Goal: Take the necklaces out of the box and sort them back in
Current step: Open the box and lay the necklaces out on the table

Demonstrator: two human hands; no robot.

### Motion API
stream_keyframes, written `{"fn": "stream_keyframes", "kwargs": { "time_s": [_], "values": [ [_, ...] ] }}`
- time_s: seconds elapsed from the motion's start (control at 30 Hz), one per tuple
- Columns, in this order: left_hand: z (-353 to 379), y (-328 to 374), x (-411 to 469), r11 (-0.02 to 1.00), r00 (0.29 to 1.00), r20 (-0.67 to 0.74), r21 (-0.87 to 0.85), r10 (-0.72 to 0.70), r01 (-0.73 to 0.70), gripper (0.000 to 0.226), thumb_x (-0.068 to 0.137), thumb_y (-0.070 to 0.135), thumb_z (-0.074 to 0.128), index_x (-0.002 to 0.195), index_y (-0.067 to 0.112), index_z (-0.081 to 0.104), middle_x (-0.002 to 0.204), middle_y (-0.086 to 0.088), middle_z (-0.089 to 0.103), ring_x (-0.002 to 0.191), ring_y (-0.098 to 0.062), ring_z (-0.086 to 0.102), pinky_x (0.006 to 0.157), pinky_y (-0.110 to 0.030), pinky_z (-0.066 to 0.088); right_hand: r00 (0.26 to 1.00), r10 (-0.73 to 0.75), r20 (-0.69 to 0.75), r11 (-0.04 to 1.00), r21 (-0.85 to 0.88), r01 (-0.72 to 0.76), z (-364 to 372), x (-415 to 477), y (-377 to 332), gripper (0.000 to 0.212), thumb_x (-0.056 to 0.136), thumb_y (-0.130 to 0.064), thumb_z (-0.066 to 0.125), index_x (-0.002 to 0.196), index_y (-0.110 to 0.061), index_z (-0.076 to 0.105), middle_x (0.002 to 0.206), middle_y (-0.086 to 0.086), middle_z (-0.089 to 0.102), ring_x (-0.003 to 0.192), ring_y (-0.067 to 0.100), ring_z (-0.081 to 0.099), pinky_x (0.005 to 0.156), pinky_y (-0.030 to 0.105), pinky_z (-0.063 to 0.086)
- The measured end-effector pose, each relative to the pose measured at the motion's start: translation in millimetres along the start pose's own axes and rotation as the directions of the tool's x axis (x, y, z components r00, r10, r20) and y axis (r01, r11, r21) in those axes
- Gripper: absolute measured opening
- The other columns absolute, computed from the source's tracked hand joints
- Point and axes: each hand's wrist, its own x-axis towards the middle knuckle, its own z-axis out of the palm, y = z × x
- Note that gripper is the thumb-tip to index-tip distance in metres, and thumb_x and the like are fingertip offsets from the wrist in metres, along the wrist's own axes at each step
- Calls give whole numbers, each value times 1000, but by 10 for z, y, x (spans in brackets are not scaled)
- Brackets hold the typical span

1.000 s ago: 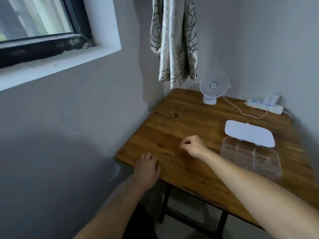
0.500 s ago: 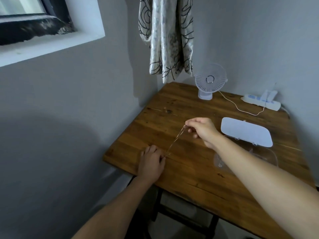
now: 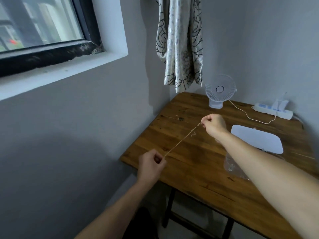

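- The left hand (image 3: 151, 165) is nearest, over the near left corner of the table (image 3: 189, 178). Its forearm comes up from the bottom edge. The fingers are curled into a loose fist, and thumb and forefinger pinch one end of the necklace (image 3: 181, 140).
- The table is of brown wood planks with dark grain lines and a few knots, on a thin black frame.
- The necklace is a very thin gold-coloured chain. It runs in a straight, tight line, up and to the right, from the left hand to the right hand (image 3: 214, 125), above the wood.
- A short curl of chain shows just under this line near the right hand. I cannot tell if it hangs or lies on the table.
- The box (image 3: 230, 165) is of clear plastic and lies on the right part of the table. The right forearm crosses over it and hides most of it, so what is inside I cannot tell.
- The right hand is held higher and farther, with the arm stretched. Its fingers are curled, and the fingertips pinch the other end of the necklace.
- The lid (image 3: 257, 141) is white, smooth, with round corners, and is open behind the box.
- At the far edge stands a small white round fan (image 3: 220, 91) with a thin white cord (image 3: 245, 115) to a white power strip (image 3: 273, 111).
- A pale curtain (image 3: 179, 42) with black line pattern hangs in the corner.
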Motion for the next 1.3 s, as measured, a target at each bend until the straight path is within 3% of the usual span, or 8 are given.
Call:
{"fn": "stream_keyframes", "kwargs": {
  "time_s": [0.13, 0.33, 0.47, 0.63, 0.77, 1.0, 1.1, 1.3],
  "values": [
    [36, -212, -42, 945, 992, 87, 309, 87, -110, 12, 86, 20, 65, 75, 21, 60, 75, 6, 62, 69, -8, 58, 63, -27, 52, 998, 3, 68, 989, -150, 8, 222, 47, 19, 9, 94, -21, 57, 93, -21, 66, 101, 1, 66, 92, 18, 59, 78, 33, 48],
    [180, -607, -13, 730, 933, 207, 582, 294, -359, 9, 90, 23, 53, 88, 18, 60, 96, 0, 55, 94, -18, 48, 81, -32, 38, 984, 20, 175, 946, -323, 38, 612, 160, 202, 18, 94, -22, 56, 109, -18, 65, 114, 6, 65, 99, 23, 60, 80, 34, 46],
    [277, -815, -37, 715, 901, 142, 563, 409, -414, 10, 88, 18, 60, 81, 20, 54, 84, 2, 52, 79, -16, 48, 69, -32, 43, 973, -11, 229, 875, -469, 120, 803, 205, 429, 22, 94, -27, 55, 110, -15, 64, 117, 10, 63, 108, 30, 58, 92, 44, 47],
    [290, -842, -45, 753, 910, 120, 524, 396, -397, 14, 92, 26, 47, 84, 20, 57, 88, 4, 53, 83, -14, 48, 74, -30, 44, 965, -160, 206, 798, -548, 249, 857, 207, 600, 30, 95, -34, 50, 117, -15, 60, 125, 11, 55, 117, 31, 49, 97, 46, 38],
    [229, -773, -40, 741, 918, 176, 545, 356, -392, 17, 94, 31, 46, 90, 21, 58, 95, 5, 52, 91, -12, 46, 83, -31, 43, 967, -106, 234, 820, -529, 218, 723, 202, 515, 32, 95, -36, 51, 118, -14, 57, 124, 13, 56, 115, 33, 51, 95, 47, 42],
    [307, -486, -128, 678, 892, 222, 585, 394, -446, 18, 91, 38, 50, 97, 23, 58, 103, 5, 53, 98, -12, 47, 88, -29, 41, 974, -209, 92, 903, -365, 228, -147, -11, 450, 26, 93, -36, 57, 113, -19, 61, 114, 5, 65, 103, 27, 60, 83, 44, 52],
    [578, -180, -207, 664, 864, 251, 558, 437, -498, 17, 92, 37, 49, 95, 23, 59, 103, 5, 55, 98, -13, 50, 87, -29, 43, 978, -203, 42, 918, -341, 205, -600, -139, 512, 20, 92, -34, 59, 105, -20, 65, 100, -1, 66, 93, 21, 60, 77, 35, 51],
    [1202, 232, -376, 716, 864, 321, 486, 388, -502, 24, 95, 41, 44, 106, 24, 55, 113, 5, 53, 105, -12, 48, 95, -29, 40, 983, -94, 155, 897, -414, 151, -1281, -409, 863, 4, 82, -30, 70, 85, -27, 69, 86, -4, 69, 81, 19, 64, 76, 38, 54]
  ]
}}
